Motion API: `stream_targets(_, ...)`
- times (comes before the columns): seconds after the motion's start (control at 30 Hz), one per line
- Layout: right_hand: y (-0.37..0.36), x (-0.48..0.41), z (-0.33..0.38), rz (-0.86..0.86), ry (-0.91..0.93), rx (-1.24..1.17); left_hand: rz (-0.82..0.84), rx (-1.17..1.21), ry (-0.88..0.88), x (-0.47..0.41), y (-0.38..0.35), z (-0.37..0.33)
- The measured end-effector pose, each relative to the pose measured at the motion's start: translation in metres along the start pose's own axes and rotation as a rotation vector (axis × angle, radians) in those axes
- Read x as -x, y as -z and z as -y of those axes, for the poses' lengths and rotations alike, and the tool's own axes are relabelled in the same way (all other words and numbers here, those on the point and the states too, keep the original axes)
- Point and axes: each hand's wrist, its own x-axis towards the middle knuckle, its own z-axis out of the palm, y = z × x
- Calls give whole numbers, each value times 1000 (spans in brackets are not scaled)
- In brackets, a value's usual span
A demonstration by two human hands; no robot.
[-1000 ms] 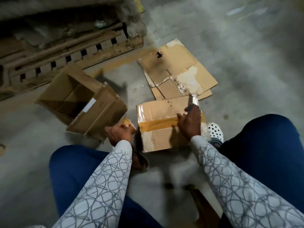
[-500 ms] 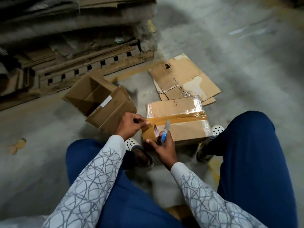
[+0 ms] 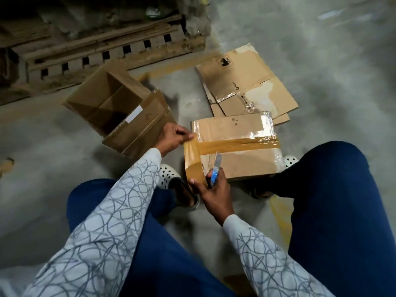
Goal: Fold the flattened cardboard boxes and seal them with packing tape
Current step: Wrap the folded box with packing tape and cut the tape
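At the near-left corner of the taped box (image 3: 235, 166), the right hand (image 3: 214, 192) curls round a blue-handled utility knife (image 3: 215, 177), its blade pointing up and away from the person, over the box's front face. The same hand's thumb pinches the lower end of a loose length of brown packing tape (image 3: 191, 159); whether a roll sits behind it is hard to say. At the box's left edge, the left hand (image 3: 173, 138) pinches the upper end of that length between thumb and fingers.

The taped box lies on the concrete floor (image 3: 53, 168) between the person's knees, long axis running left to right, with one brown band along that axis and clear film over its top. Two white perforated clogs (image 3: 168, 174) flank its near corners.

Left of the box, one open box (image 3: 115, 108) lies tipped, its mouth facing up and left. Beyond the box lie flattened cardboard boxes (image 3: 246, 82), at least two stacked. Farther back and left sits a low stack of cardboard (image 3: 102, 48).
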Motion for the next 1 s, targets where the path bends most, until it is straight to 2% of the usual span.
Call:
stream_targets(0.1,0,6,-13,54,-35,28,-176,125,52,-44,12,11)
stream_targets(0.3,-16,-3,-21,12,-81,90,-83,22,55,-95,4,27)
stream_targets(0.47,-15,-31,-14,-30,-75,75,-118,-25,7,-118,-13,23)
stream_targets(0.67,-19,-56,-10,-26,-174,-5,-292,-6,39,-136,-17,32)
stream_targets(0.83,-23,-59,-15,-15,-202,-42,-208,-30,35,-142,-23,40)
stream_targets(1.0,-24,-58,-16,7,-181,-20,-208,-22,227,-150,-24,39)
